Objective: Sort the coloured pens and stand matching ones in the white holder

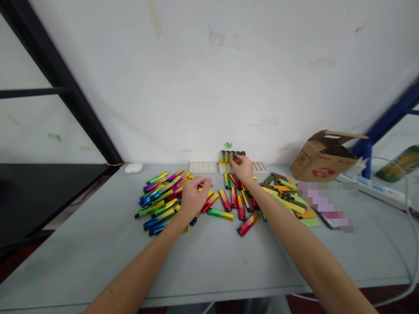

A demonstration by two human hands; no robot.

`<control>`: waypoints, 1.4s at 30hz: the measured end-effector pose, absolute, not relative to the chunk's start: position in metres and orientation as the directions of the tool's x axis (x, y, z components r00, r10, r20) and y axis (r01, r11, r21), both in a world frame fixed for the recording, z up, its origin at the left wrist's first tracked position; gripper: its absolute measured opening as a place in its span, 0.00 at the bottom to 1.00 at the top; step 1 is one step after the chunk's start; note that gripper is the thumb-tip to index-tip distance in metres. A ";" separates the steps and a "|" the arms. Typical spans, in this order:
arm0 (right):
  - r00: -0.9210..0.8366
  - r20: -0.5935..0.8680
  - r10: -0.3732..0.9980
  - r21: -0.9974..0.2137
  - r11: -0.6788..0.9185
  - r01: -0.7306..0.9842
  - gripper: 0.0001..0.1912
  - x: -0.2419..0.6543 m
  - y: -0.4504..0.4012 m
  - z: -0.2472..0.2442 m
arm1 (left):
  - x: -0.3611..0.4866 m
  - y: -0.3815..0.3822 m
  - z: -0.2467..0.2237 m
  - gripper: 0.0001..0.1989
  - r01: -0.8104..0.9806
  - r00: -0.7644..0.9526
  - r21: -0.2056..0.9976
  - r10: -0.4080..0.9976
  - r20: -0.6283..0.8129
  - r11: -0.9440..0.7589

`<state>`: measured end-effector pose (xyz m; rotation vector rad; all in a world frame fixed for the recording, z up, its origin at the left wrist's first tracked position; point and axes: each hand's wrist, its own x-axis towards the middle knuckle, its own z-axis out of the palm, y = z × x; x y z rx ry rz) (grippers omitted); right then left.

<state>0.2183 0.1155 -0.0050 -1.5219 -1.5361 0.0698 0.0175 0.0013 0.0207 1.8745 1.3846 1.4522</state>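
My right hand (pixel 243 168) is closed on a lighter (pixel 236 159) with a dark end, at the middle holed white tray (pixel 225 168). Several lighters (pixel 227 157) with yellow bodies and dark tops stand upright in that tray, against the wall. My left hand (pixel 195 195) hovers over the loose lighters with its fingers loosely curled and apart; no object shows in it. Left of it lies a heap of shiny yellow, green, blue and pink lighters (pixel 160 196). Red and yellow lighters (pixel 241 207) lie scattered between my forearms.
Two more holed trays, a left one (pixel 202 167) and a right one (pixel 261 167), flank the middle tray. On the right are matte yellow, green and orange lighters (pixel 291 200), an open cardboard box (pixel 322 159), a phone (pixel 324 209) and a power strip (pixel 376 187). A white case (pixel 134 168) sits back left.
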 end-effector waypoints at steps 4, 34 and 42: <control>0.219 0.511 0.831 -0.596 0.159 0.787 0.16 0.215 0.114 0.000 | 0.017 0.001 0.021 0.16 0.475 -0.016 0.769 0.870 0.493 -0.427; -0.100 0.656 0.748 -0.149 0.259 0.954 0.27 0.246 0.089 0.012 | 0.016 0.003 0.017 0.17 0.527 -0.019 0.729 0.851 0.525 -0.438; -0.166 0.607 0.777 -0.367 0.459 0.809 0.12 0.269 0.037 0.008 | 0.017 0.002 0.015 0.16 0.607 0.137 0.591 0.803 0.581 -0.531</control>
